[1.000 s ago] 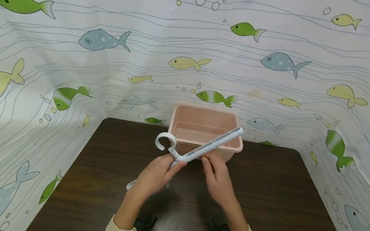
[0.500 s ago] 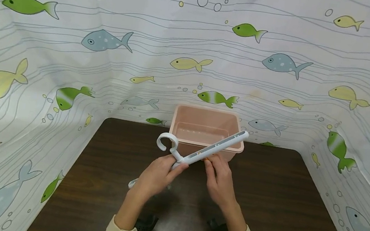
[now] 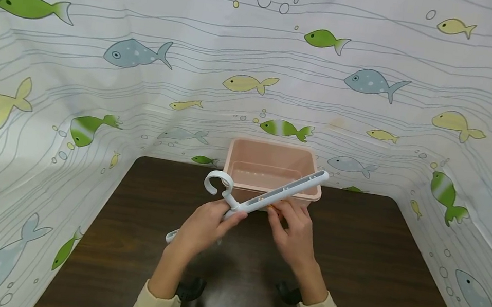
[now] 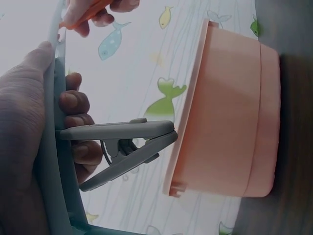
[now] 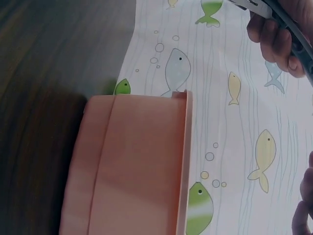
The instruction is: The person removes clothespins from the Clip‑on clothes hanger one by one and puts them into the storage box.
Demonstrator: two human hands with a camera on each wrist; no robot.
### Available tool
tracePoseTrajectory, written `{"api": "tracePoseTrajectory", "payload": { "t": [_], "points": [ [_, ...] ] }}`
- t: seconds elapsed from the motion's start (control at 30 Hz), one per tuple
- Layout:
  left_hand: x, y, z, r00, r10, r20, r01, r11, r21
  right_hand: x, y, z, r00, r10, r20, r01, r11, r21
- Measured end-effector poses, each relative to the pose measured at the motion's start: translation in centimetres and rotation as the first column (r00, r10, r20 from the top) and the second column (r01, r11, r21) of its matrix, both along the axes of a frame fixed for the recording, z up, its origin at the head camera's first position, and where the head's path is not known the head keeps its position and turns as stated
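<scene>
A white plastic clothes hanger [image 3: 282,194] with an open ring-like hook is held aslant over the table, its far arm crossing in front of the pink bin. My left hand [image 3: 204,226] grips it near the hook. My right hand [image 3: 293,232] pinches a small orange piece [image 4: 93,11] against the underside of that arm; the fingers cover much of it, so its kind cannot be told. A grey clip [image 4: 124,131] is fixed to the hanger beside my left fingers, its tips together with nothing seen between them.
The pink plastic bin [image 4: 225,117] stands at the back of the dark wooden table [image 3: 354,251], just beyond the hands. A fish-patterned sheet [image 3: 207,24] encloses the table at the back and both sides.
Both hands keep their holds and stay nearly in place. The hanger has risen very slightly, and the head view has shifted a little.
</scene>
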State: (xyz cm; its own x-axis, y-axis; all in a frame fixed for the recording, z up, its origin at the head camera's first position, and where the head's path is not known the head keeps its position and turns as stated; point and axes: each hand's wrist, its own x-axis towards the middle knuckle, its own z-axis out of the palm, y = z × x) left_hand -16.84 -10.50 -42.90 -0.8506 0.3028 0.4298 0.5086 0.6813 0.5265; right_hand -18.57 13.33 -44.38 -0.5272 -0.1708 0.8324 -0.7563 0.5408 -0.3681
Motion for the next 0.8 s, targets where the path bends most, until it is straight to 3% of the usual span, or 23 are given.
{"api": "tracePoseTrajectory", "payload": {
  "t": [0.1, 0.23, 0.47, 0.63, 0.8],
  "points": [
    [0.0, 0.4, 0.1, 0.996, 0.003, -0.093, -0.008, 0.999, -0.044, 0.0, -0.1, 0.2, 1.000, -0.018, -0.005, 0.018, 1.000, 0.005],
    [-0.1, 0.9, 0.2, 0.978, 0.002, -0.208, -0.027, 0.993, -0.116, 0.0, 0.0, 0.3, 1.000, -0.019, -0.010, 0.019, 1.000, -0.001],
    [-0.3, 1.4, 0.1, 0.956, -0.013, -0.294, -0.035, 0.987, -0.157, 0.1, 0.4, 0.2, 0.998, 0.050, 0.026, -0.048, 0.994, -0.103],
    [-0.7, 1.7, -0.3, 0.930, -0.023, -0.367, -0.035, 0.988, -0.151, 0.0, 0.8, 0.1, 0.990, 0.122, 0.068, -0.110, 0.980, -0.165],
    [-1.0, 1.9, -0.6, 0.904, -0.051, -0.424, -0.013, 0.989, -0.146, -0.3, 1.3, 0.0, 0.992, 0.128, 0.015, -0.125, 0.983, -0.137]
  ]
}}
